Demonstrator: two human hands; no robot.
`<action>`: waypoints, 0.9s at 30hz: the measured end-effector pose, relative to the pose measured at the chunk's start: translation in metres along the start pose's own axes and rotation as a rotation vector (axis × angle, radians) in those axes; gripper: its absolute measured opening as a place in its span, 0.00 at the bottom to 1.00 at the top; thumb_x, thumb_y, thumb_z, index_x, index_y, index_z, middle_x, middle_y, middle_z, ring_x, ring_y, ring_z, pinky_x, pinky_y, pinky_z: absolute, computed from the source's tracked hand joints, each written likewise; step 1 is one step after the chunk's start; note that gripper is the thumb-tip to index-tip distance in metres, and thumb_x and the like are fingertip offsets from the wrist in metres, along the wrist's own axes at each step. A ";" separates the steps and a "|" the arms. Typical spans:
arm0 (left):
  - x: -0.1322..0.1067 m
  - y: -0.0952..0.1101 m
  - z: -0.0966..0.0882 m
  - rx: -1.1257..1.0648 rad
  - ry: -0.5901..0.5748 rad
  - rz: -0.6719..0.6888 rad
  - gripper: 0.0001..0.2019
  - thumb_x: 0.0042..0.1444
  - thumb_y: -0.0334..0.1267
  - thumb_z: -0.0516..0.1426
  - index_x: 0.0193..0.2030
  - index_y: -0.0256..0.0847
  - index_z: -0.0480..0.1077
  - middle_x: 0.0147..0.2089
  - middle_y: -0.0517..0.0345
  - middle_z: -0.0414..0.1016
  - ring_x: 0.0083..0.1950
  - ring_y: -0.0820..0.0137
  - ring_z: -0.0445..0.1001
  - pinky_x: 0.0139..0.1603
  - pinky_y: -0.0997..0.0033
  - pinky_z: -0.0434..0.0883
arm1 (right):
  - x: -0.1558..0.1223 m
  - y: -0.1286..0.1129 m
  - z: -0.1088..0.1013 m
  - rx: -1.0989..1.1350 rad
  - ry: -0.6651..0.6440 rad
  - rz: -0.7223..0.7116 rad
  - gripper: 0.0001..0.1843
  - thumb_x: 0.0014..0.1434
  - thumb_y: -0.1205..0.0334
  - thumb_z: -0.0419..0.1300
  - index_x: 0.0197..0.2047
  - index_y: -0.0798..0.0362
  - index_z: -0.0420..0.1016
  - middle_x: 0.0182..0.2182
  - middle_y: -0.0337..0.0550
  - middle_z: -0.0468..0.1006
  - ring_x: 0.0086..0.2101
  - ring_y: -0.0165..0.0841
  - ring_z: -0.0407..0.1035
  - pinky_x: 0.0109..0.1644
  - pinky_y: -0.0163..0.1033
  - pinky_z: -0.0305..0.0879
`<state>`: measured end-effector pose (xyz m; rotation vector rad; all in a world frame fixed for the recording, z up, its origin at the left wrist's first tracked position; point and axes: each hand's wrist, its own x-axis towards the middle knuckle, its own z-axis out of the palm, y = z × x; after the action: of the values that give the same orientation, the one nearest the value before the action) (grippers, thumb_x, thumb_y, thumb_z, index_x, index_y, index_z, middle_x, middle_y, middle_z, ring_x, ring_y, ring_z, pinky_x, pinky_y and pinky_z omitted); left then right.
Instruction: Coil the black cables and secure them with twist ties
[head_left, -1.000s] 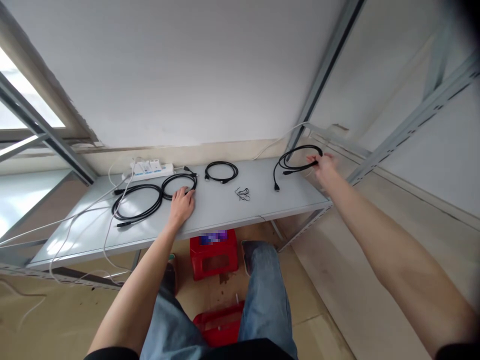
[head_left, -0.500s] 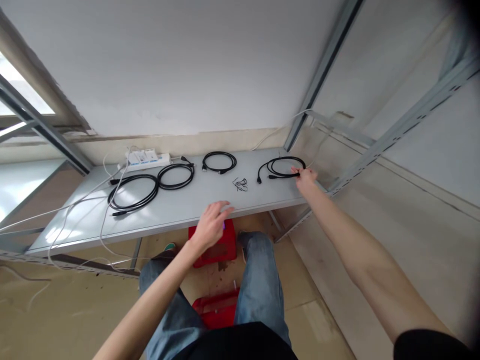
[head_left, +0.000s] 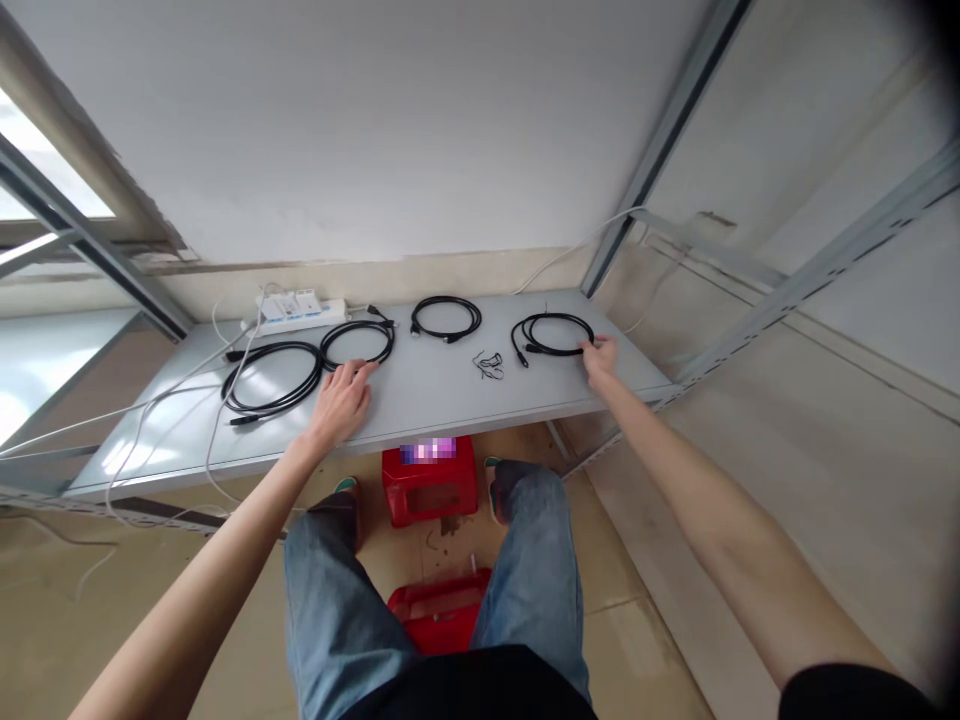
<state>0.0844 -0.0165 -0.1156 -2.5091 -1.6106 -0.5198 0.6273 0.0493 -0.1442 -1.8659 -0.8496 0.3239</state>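
Observation:
Several coiled black cables lie on a grey metal shelf point(head_left: 420, 400). My right hand point(head_left: 601, 358) pinches the right edge of the rightmost coiled cable point(head_left: 551, 334), which rests flat on the shelf. My left hand point(head_left: 341, 400) lies flat with fingers stretched, fingertips just below a mid-sized coil point(head_left: 357, 343). A larger coil point(head_left: 272, 377) sits to its left, and a small coil point(head_left: 445, 318) lies at the back middle. A little bundle of black twist ties point(head_left: 488, 363) lies between the hands.
A white power strip point(head_left: 294, 309) with white leads sits at the back left of the shelf. Grey rack uprights point(head_left: 660, 140) stand at the right. Two red plastic stools point(head_left: 429, 480) stand on the floor by my legs.
My right hand drew the rightmost coil leftward and down onto the shelf. My left hand lifted off the shelf toward me, then came back to rest beside the mid-sized coil.

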 end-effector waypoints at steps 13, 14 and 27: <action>-0.002 -0.025 0.030 -0.099 -0.005 -0.125 0.29 0.74 0.47 0.44 0.77 0.40 0.58 0.77 0.42 0.62 0.76 0.53 0.62 0.77 0.48 0.57 | -0.012 -0.003 0.017 -0.192 0.082 -0.115 0.16 0.70 0.65 0.50 0.58 0.56 0.68 0.40 0.51 0.77 0.46 0.46 0.73 0.59 0.51 0.67; -0.001 -0.026 0.031 -0.109 -0.008 -0.141 0.29 0.74 0.48 0.44 0.78 0.40 0.57 0.78 0.42 0.61 0.77 0.53 0.61 0.78 0.48 0.57 | -0.012 -0.003 0.017 -0.194 0.083 -0.116 0.16 0.69 0.65 0.51 0.58 0.56 0.68 0.40 0.52 0.77 0.46 0.47 0.73 0.59 0.51 0.67; 0.011 -0.038 0.044 -0.156 -0.056 -0.257 0.34 0.75 0.54 0.41 0.81 0.41 0.52 0.81 0.43 0.56 0.83 0.55 0.53 0.81 0.44 0.52 | -0.016 -0.007 0.017 -0.242 0.043 -0.138 0.16 0.65 0.65 0.51 0.55 0.55 0.67 0.42 0.54 0.77 0.45 0.46 0.73 0.57 0.51 0.68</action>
<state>0.0644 0.0213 -0.1560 -2.4541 -2.0024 -0.6305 0.6036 0.0516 -0.1485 -2.0154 -1.0186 0.0982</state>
